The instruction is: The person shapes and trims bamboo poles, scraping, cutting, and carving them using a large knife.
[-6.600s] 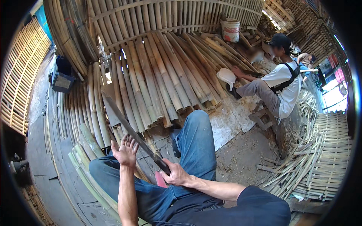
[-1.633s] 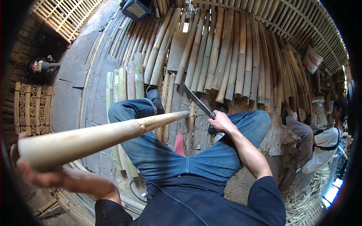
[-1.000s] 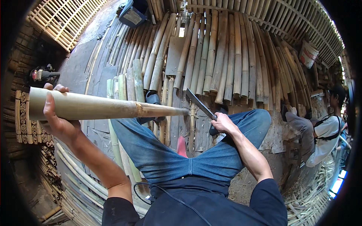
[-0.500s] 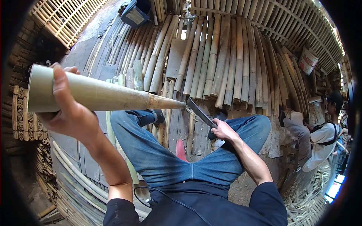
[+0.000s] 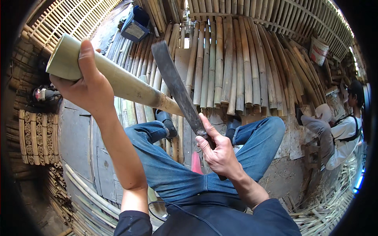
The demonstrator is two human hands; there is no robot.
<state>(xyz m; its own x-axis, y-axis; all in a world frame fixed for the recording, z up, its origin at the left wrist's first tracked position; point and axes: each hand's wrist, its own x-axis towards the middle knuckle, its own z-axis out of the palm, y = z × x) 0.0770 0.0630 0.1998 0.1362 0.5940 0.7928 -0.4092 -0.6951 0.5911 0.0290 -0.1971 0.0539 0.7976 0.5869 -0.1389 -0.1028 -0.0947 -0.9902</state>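
My left hand (image 5: 88,86) grips the upper end of a thick pale-green bamboo pole (image 5: 126,83), its thumb on top and the fingers curled beneath. The pole slants down to the right, and its narrower lower part passes behind the blade. In my right hand (image 5: 220,155) is a machete (image 5: 175,80) with a dark, broad blade, held by the handle. Its blade points up and to the left, crossing in front of the pole; whether the two touch I cannot tell. A red piece (image 5: 196,163) stands between my knees, its kind unclear.
Rows of split bamboo (image 5: 232,63) lie ahead. A blue bin (image 5: 136,24) and a white bucket (image 5: 318,51) stand at the back. Another person (image 5: 342,128) sits at the right. Bundled bamboo strips (image 5: 38,137) are stacked left, and loose shavings (image 5: 319,208) heap at lower right.
My right hand has moved toward the middle and nearer me, swinging the machete blade upward. My left hand and the pole's upper end have shifted a little right.
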